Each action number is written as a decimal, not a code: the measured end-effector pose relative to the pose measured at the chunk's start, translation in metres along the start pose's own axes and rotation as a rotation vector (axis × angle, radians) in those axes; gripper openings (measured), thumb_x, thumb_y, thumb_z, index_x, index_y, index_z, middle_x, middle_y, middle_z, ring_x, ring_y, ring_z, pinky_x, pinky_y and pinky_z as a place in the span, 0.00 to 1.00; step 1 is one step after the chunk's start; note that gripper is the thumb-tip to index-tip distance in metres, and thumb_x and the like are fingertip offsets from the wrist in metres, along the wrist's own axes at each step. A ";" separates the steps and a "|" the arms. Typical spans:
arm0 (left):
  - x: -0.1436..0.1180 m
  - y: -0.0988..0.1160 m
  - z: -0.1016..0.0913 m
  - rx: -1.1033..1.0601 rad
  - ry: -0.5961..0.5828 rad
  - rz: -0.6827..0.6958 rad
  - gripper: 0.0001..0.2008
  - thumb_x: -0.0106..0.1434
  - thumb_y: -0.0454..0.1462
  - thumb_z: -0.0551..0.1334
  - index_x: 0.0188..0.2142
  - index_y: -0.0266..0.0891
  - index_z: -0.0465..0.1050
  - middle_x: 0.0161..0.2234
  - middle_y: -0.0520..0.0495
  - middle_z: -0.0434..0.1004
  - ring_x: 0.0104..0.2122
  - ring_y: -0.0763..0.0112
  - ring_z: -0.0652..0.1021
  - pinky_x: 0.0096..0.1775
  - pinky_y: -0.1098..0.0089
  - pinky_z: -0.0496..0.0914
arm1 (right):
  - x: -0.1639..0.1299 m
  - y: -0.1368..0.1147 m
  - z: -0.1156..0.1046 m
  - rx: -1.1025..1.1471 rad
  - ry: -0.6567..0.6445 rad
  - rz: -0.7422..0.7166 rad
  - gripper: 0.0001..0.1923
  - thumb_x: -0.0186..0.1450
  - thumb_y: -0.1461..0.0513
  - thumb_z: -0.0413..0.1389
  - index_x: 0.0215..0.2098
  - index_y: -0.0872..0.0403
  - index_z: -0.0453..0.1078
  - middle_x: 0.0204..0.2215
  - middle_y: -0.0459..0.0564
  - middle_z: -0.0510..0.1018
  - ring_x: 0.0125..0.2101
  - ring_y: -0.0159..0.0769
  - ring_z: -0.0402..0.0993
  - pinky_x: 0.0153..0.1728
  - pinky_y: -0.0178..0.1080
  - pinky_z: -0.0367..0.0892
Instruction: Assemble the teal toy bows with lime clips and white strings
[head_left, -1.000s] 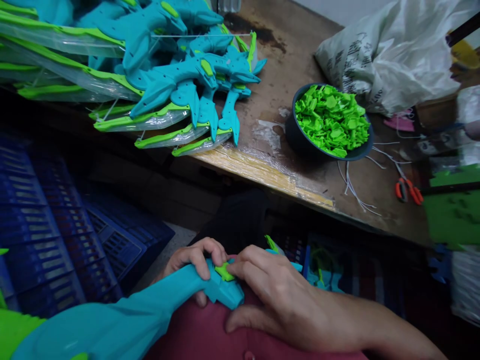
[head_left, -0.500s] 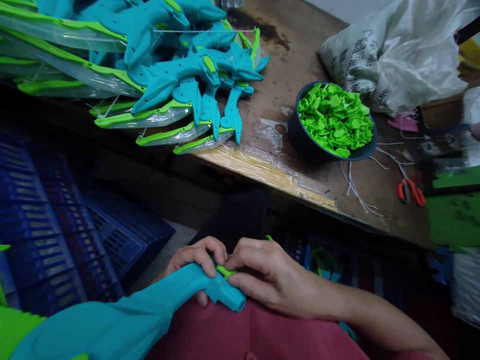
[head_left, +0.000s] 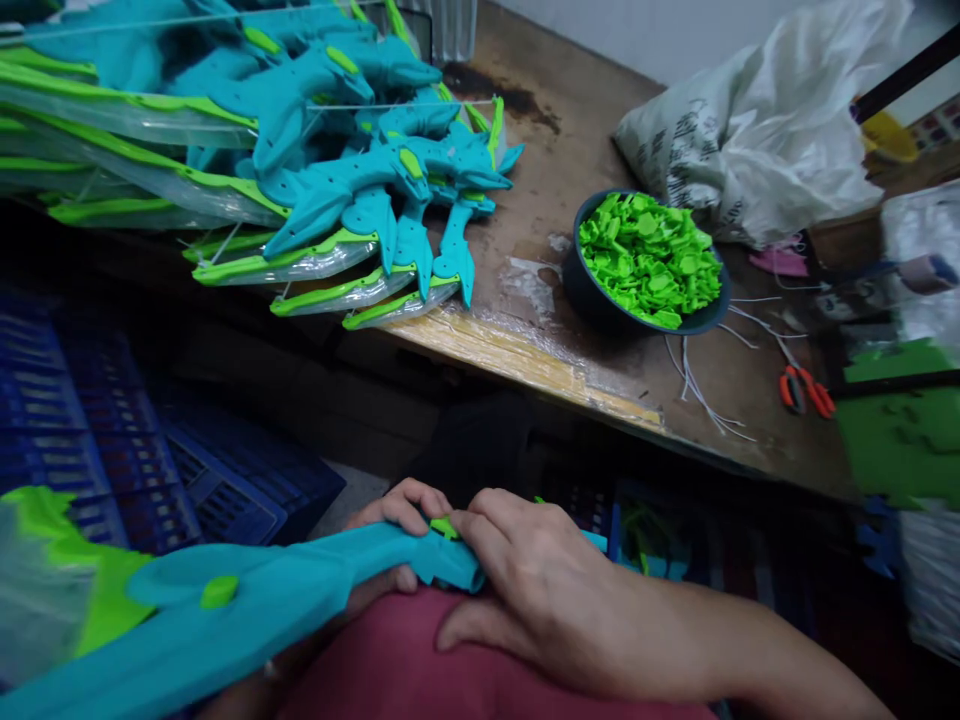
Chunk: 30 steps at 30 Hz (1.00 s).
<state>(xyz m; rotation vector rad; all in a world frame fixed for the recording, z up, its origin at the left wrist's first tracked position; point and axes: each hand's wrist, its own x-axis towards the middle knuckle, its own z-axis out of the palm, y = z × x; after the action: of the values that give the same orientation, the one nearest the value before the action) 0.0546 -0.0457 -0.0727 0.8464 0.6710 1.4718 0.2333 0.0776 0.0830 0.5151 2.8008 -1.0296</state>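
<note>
Since the earlier frames, the long teal plastic toy bow [head_left: 300,590] has been slid further across the lap, so that more of its limb and a green oval stud are now seen at lower left, and the view has tipped slightly. The bow is laid across the red-clad lap, its grip end held between both hands. The left hand [head_left: 397,515] is curled around the grip from behind, with its fingers closed over the top and the thumb under the teal body. The right hand [head_left: 540,590] is laid over the end of the grip, its fingertips pressed together on a small bright green plastic clip [head_left: 444,526] seated on the bow. On the worn wooden workbench [head_left: 600,330] above, a pile of finished teal and green toy bows in clear sleeves [head_left: 315,180] is stacked, and beside it stands a dark round bowl of green plastic clips [head_left: 645,262]. Orange-handled scissors [head_left: 804,390] and a crumpled white plastic bag [head_left: 757,140] are seen further right.
</note>
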 end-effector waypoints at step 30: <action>-0.004 0.016 0.006 0.237 0.057 -0.063 0.18 0.61 0.46 0.72 0.48 0.44 0.77 0.47 0.43 0.76 0.50 0.56 0.75 0.51 0.60 0.72 | 0.024 0.024 0.012 -0.144 -0.167 -0.174 0.21 0.67 0.47 0.58 0.37 0.58 0.73 0.29 0.51 0.79 0.28 0.36 0.74 0.30 0.38 0.62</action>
<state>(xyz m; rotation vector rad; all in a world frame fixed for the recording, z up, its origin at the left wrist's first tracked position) 0.0505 -0.0520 -0.0564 0.9577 0.9196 1.3812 0.2195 0.0937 0.0544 0.1631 2.7795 -0.8470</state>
